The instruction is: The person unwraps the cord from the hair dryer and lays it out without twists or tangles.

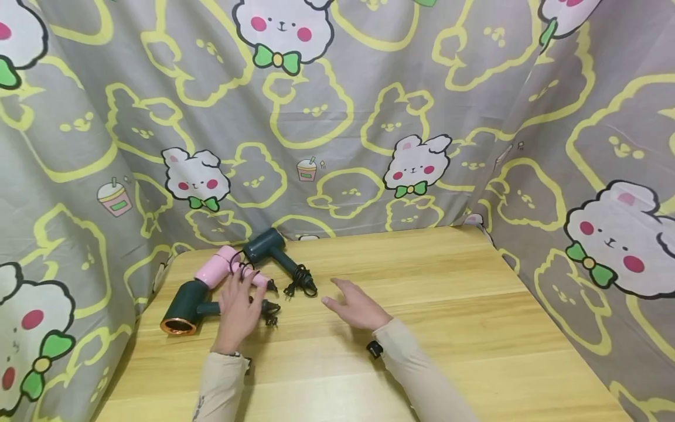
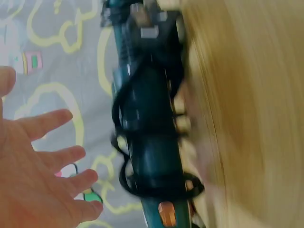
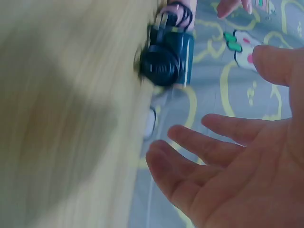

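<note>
Three hair dryers lie grouped at the table's back left. The nearest is a dark green hair dryer (image 1: pixel 186 306) with a copper-coloured rim, its handle pointing right. Behind it lies a pink hair dryer (image 1: pixel 217 266), and farthest back another dark green hair dryer (image 1: pixel 265 246) with its black cord bundled at the handle's end. My left hand (image 1: pixel 239 308) is over the near green handle, fingers spread; in the left wrist view its fingers (image 2: pixel 71 156) stand apart from the cord-wrapped green handle (image 2: pixel 152 128). To the right of the dryers, my right hand (image 1: pixel 358 305) holds nothing, its fingers extended.
The wooden table (image 1: pixel 432 305) stretches to the right and toward me. A grey curtain (image 1: pixel 337 117) with cartoon animals surrounds its back and sides. Black cord bundles (image 1: pixel 302 280) and plugs lie near the handle ends.
</note>
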Tool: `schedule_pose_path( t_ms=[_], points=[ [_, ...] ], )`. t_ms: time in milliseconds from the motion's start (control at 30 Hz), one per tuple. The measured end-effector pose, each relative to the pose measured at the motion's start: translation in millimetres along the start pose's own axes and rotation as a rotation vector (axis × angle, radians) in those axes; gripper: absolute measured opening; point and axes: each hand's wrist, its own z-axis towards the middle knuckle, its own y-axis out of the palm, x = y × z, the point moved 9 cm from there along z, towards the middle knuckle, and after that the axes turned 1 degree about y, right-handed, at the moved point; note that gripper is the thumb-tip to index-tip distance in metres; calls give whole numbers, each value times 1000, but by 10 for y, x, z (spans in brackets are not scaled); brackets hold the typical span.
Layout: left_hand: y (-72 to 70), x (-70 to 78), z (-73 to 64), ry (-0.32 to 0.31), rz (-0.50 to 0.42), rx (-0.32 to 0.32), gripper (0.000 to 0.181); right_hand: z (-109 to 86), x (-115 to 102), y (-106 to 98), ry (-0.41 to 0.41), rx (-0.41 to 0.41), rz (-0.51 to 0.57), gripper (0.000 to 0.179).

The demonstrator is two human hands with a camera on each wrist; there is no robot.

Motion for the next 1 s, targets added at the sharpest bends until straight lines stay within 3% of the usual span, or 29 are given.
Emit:
schedule_pose_path(
  t_ms=[333, 633, 800, 1000],
  points=[
    [-579, -600, -156, -158, -36, 140, 59, 204, -165, 499, 21, -149, 204, 66],
    [-1113, -1171, -297, -311, -40, 281, 60, 341, -251, 774, 112, -136, 455, 62],
    [-1217, -1510, -415, -432, -62, 284, 64, 397, -261, 946, 195, -95, 632, 60],
    [-1142, -1778, -504, -553, -231, 197, 71, 459, -312, 1076, 225, -67, 828, 63]
  ],
)
